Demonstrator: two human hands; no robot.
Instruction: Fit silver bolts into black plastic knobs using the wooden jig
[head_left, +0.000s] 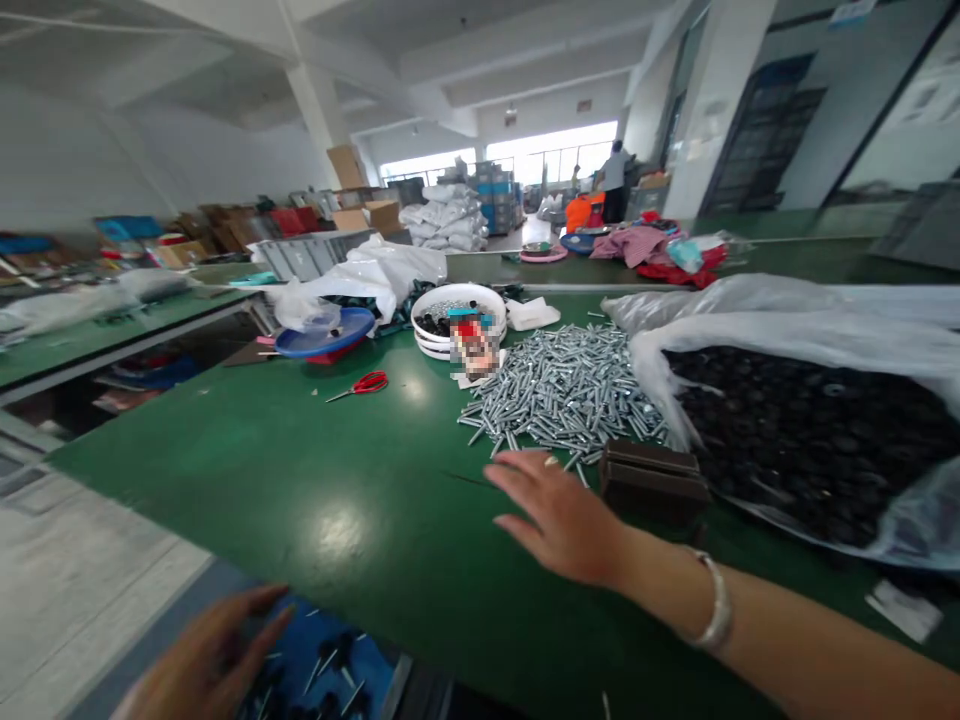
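Observation:
My right hand (562,520) is stretched over the green tabletop with its fingers extended and nothing in them, just in front of a pile of silvery threaded rods (566,385). Right beside it sits a dark brown slotted block (651,472). At lower left, my left hand (217,655), slightly blurred, hangs over a blue-lined bin (300,615) with thumb and finger apart. Inside that bin lie several black-headed screws (326,660). To the right, an open clear plastic bag (660,355) is full of small black caps or knobs (810,440).
Red-handled scissors (367,382) lie on the green table (247,440). Stacked white bowls (427,340) and a blue dish (322,338) stand farther back. White sacks (446,220) are piled behind. A person (615,180) stands in the distance.

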